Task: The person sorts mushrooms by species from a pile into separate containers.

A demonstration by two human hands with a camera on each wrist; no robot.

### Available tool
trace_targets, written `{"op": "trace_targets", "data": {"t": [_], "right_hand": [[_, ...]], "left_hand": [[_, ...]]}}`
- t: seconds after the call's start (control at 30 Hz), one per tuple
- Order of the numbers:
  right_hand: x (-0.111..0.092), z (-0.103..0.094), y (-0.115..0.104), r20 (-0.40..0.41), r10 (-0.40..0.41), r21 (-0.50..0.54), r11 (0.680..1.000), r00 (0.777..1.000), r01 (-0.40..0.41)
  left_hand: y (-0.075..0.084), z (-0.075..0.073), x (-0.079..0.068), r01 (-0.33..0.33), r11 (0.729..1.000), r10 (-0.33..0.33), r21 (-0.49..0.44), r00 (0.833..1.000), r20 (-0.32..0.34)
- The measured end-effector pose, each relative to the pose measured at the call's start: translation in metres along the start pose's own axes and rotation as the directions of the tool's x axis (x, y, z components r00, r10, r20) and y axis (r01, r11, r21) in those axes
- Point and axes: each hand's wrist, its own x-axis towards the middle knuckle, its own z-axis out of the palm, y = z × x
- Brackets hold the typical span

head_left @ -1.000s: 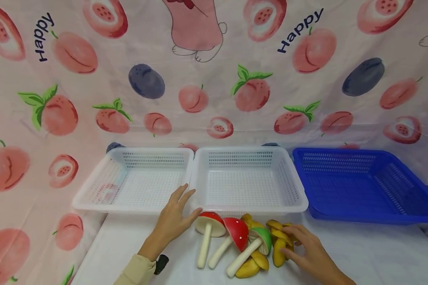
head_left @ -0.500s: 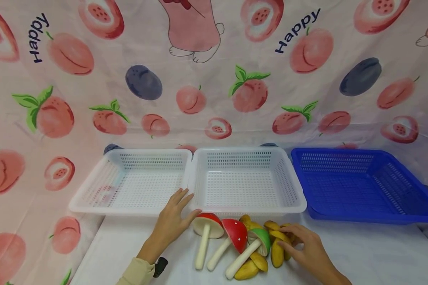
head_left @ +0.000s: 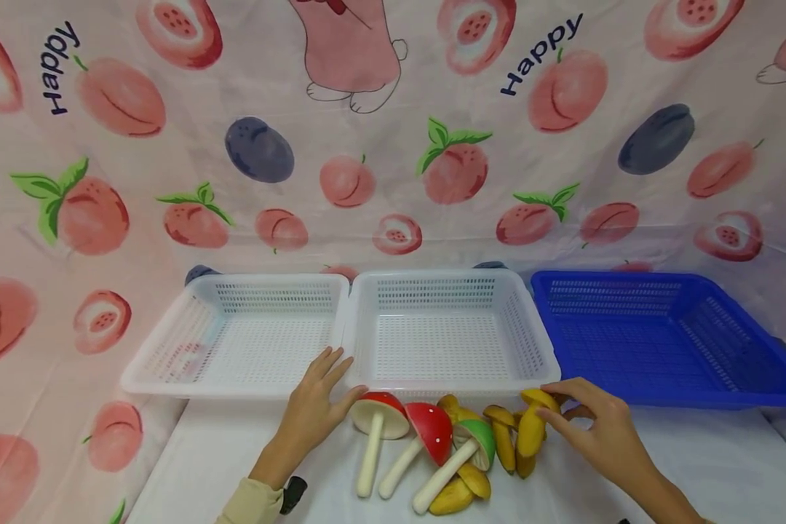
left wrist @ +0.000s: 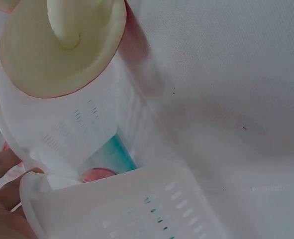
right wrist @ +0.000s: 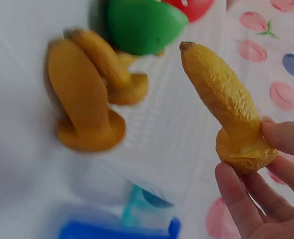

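A yellow toy mushroom (right wrist: pixel 221 94) is pinched by its cap between the thumb and fingers of my right hand (head_left: pixel 602 426), lifted above the pile. Beneath it on the table lie other yellow mushrooms (right wrist: pixel 79 94). My left hand (head_left: pixel 314 407) reaches over the front corners of the two white baskets with fingers spread, its fingertips by the rims. Close to its thumb is a red-capped mushroom (head_left: pixel 378 418) with a white stem. Beside that lie a second red mushroom (head_left: pixel 432 429) and a green-capped mushroom (head_left: pixel 478 440), with another yellow mushroom (head_left: pixel 455 496) below the green one.
Along the back stand a left white basket (head_left: pixel 170 389), a middle white basket (head_left: pixel 458 384) and a blue basket (head_left: pixel 681 399). Behind them hangs a pink fruit-print cloth (head_left: pixel 340 247). A white cloth (head_left: pixel 563 495) covers the table.
My right hand has taken hold of a yellow mushroom and raised it up and to the right, away from the others. The left hand has stayed nearly in place.
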Motion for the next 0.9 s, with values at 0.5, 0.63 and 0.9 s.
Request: {"op": "trace_targets", "data": {"t": [0.5, 0.63, 0.9], "right_hand": [[0.034, -0.041, 0.017, -0.059, -0.071, -0.129, 0.99, 0.996, 0.062], [0.039, -0.047, 0.027, -0.046, -0.06, -0.147, 0.988, 0.997, 0.052], [0.055, -0.058, 0.043, -0.013, -0.07, -0.159, 0.985, 0.997, 0.067]], "left_hand": [[-0.002, 0.003, -0.002, -0.026, 1.0, 0.026, 0.009, 0.999, -0.02], [-0.002, 0.004, -0.002, -0.025, 1.0, 0.025, 0.007, 1.0, -0.017], [-0.001, 0.004, -0.003, -0.034, 0.999, 0.034, 0.015, 0.999, -0.039]]}}
